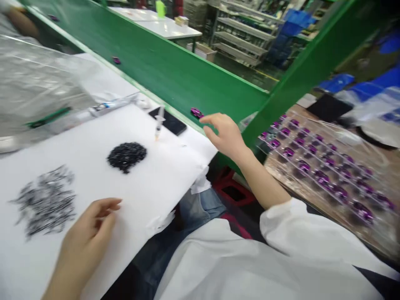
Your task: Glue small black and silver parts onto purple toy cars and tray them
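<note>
My right hand point(225, 135) reaches over the edge of the green conveyor belt point(168, 66), thumb and forefinger apart. Its forefinger tip is right beside a small shiny purple part point(196, 112) on the belt; whether they touch I cannot tell. My left hand point(86, 239) rests by the white work surface point(134, 196), fingers loosely bent and thumb apart, with nothing visible in it. Left of that hand is a spread of thin dark strips point(46, 200). Beyond it sits a heap of small black pieces point(126, 156). A syringe point(159, 124) stands near a dark phone point(168, 121).
At right, a clear compartment tray point(312, 166) holds several purple parts. Clear plastic trays point(37, 79) and a green-handled tool point(49, 117) lie at left. A green frame post point(300, 71) rises beside my right hand. Another purple part point(116, 60) lies farther along the belt.
</note>
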`<control>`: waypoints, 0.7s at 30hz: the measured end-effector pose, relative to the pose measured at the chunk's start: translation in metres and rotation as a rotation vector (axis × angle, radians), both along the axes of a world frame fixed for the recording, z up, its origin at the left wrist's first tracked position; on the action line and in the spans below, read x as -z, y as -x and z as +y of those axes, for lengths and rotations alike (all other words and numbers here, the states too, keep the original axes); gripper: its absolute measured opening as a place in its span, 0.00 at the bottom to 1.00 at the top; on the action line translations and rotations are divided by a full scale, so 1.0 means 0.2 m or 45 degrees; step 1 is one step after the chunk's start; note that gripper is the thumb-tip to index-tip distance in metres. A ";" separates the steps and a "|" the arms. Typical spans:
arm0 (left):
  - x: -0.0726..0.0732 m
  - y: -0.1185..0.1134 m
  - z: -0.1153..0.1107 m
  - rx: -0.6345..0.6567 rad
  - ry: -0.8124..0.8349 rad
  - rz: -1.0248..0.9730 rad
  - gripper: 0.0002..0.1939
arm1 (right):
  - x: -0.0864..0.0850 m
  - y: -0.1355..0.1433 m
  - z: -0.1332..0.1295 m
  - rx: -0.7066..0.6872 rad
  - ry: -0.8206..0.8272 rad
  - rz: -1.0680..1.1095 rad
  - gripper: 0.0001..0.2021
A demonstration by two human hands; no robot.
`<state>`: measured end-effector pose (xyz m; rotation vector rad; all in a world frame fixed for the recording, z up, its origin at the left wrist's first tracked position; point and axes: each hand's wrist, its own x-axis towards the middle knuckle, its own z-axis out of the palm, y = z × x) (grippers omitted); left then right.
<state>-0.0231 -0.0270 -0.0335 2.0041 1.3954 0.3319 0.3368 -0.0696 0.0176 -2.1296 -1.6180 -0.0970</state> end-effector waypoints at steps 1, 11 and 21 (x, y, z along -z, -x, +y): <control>-0.02 -0.01 -0.01 -0.035 0.047 0.023 0.11 | 0.03 -0.01 0.17 0.056 0.026 0.035 0.15; -0.14 -0.08 -0.10 -0.039 -0.045 -0.088 0.16 | 0.13 -0.18 0.70 0.361 -0.197 0.455 0.14; -0.09 -0.06 -0.07 -0.069 -0.049 -0.242 0.17 | 0.13 0.53 0.11 -0.669 0.302 0.941 0.10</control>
